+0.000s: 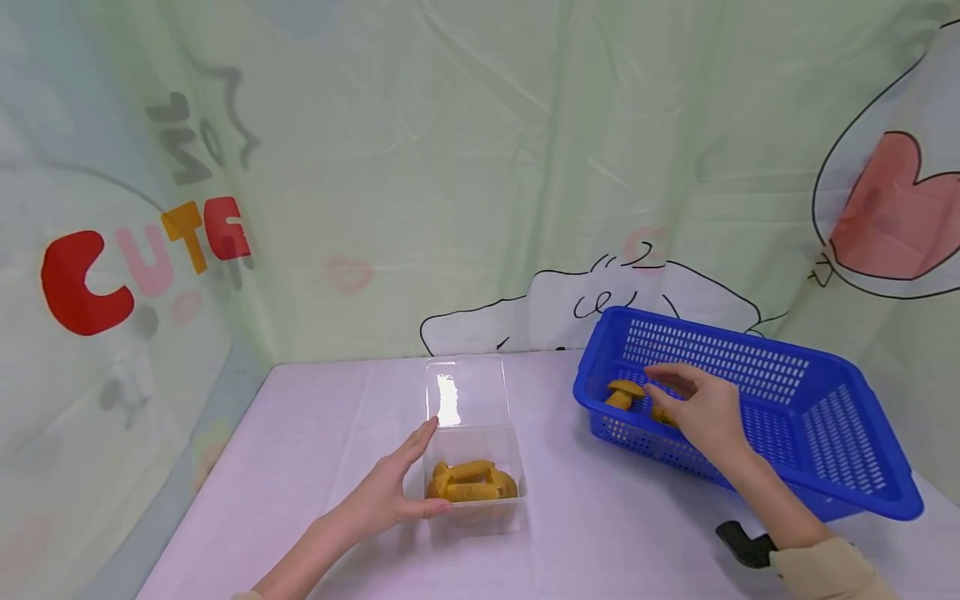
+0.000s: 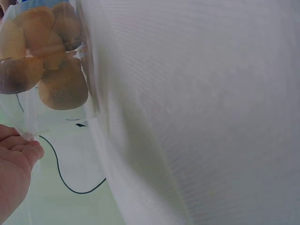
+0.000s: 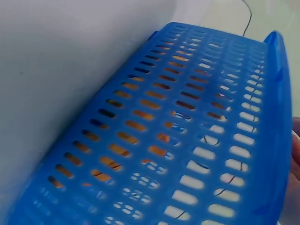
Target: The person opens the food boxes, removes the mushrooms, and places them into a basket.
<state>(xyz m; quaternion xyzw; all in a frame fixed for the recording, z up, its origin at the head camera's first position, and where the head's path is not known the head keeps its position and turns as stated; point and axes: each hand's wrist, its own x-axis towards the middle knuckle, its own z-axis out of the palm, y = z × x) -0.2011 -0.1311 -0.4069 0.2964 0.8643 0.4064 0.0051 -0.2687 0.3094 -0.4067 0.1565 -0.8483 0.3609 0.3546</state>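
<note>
A clear plastic box [image 1: 480,518] with a raised lid [image 1: 480,390] holds several brown mushrooms [image 1: 472,492]; the left wrist view shows mushrooms [image 2: 63,89] through its wall. My left hand [image 1: 382,492] spans the box's left side, thumb at the front rim and fingers stretched toward the hinge, touching it. To the right, my right hand [image 1: 701,412] reaches over the near wall of a blue basket [image 1: 847,375]. Its thumb and fingertips are bent toward each other with a gap between them. A mushroom [image 1: 625,393] lies just left of them, another [image 1: 663,416] partly hidden under the hand.
A black curved object [image 1: 745,546] lies on the white-covered table [image 1: 600,533] near the right sleeve. Behind the table hangs a printed curtain [image 1: 420,183]. Through the basket's slots, brown shapes [image 3: 136,124] show in the right wrist view.
</note>
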